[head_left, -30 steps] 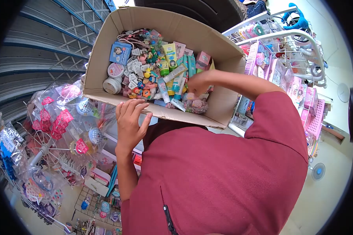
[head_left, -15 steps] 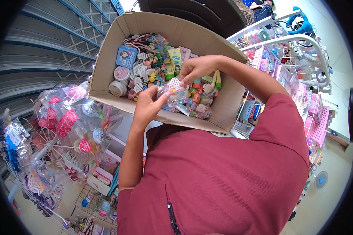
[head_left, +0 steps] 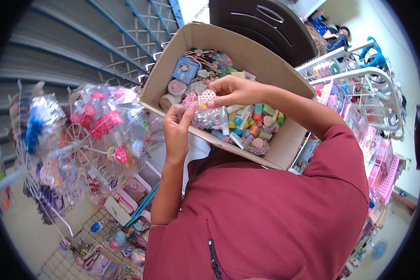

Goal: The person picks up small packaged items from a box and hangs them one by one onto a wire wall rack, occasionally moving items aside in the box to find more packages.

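A clear plastic packet (head_left: 209, 118) with pink and white heart-shaped pieces at its top hangs over the near side of a cardboard box (head_left: 275, 154). My left hand (head_left: 176, 122) pinches the packet's left upper edge. On its right upper part, my right hand (head_left: 231, 92) is closed with thumb and fingers together. Inside the box are a blue tin (head_left: 186, 70), round jars (head_left: 177, 87), small tubes (head_left: 238, 120) and other small trinkets, partly hidden behind my right hand and the packet.
Left of the box a wire rack holds bagged pink items (head_left: 105, 123). White wire shelving (head_left: 382, 71) with packaged goods stands at the right. Behind the box is a dark chair (head_left: 261, 28). A person (head_left: 338, 39) appears at the upper right.
The view has turned, so the box sits further right and lower. The packet is now stretched out more plainly between my hands, its clear lower part hanging towards the right.
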{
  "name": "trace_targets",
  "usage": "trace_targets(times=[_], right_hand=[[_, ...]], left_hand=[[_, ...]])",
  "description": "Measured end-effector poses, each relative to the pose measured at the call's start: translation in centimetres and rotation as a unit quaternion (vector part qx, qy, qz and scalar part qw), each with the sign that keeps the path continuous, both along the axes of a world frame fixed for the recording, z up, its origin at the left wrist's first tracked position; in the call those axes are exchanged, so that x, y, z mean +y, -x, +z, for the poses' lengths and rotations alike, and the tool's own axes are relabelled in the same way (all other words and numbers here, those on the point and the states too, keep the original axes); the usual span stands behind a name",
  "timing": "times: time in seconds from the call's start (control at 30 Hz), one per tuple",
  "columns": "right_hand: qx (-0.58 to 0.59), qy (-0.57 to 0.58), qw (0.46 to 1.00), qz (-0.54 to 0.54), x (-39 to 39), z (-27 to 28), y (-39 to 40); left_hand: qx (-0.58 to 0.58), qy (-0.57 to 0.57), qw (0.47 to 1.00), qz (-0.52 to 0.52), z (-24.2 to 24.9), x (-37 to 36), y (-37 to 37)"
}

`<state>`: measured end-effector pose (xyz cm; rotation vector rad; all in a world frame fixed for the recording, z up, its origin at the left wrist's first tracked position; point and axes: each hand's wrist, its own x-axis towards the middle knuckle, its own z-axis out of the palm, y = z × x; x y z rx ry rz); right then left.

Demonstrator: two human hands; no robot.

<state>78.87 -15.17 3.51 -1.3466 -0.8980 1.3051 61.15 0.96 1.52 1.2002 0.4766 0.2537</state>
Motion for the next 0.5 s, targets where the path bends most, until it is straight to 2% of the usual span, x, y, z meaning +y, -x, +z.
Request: trace_targets(times=[0.03, 0.1, 0.17, 0.23, 0.3, 0.37, 0.4, 0.43, 0.47, 0.5], right_hand=[[-0.050, -0.017, 0.999, -0.003, 1.0, 0.7, 0.4], [-0.071, -0.027, 0.997, 0.011, 1.9, 2.3, -0.3], [-0.054, -0.117, 0.992, -0.013, 4.0, 4.7, 0.0], [-0.050, -0.125, 0.991, 0.018, 5.9, 7.8, 0.6], [-0.142, -0.162, 0.975, 0.049, 8.1, 10.5, 3.1], [-0.225, -0.183, 0.945, 0.151, 10.8, 12.0, 6.7], [-0.238, -0.193, 0.935, 0.178, 12.4, 11.2, 8.7], [-0.194, -0.179, 0.935, 0.236, 14.1, 11.2, 11.4], [-0.215, -0.156, 0.934, 0.240, 15.3, 10.8, 14.1], [-0.177, -0.216, 0.920, 0.275, 17.2, 9.3, 17.0]], left_hand=[[-0.005, -0.005, 1.000, 0.012, 0.6, 0.2, 0.6], [-0.041, 0.029, 0.996, 0.074, 2.2, 0.4, 1.9], [-0.053, -0.010, 0.994, 0.095, 2.6, 1.2, 4.1], [-0.046, -0.037, 0.994, 0.087, 3.6, 1.7, 7.1], [-0.051, -0.088, 0.991, 0.088, 3.6, 2.7, 11.2], [-0.004, -0.137, 0.987, 0.082, 3.9, 3.1, 15.8], [0.014, -0.121, 0.988, 0.090, 3.2, 3.3, 18.5], [0.031, -0.105, 0.989, 0.103, 2.0, 3.5, 21.2], [0.022, -0.087, 0.989, 0.115, 0.8, 3.6, 24.1], [0.013, -0.070, 0.989, 0.131, -0.4, 3.6, 27.0]])
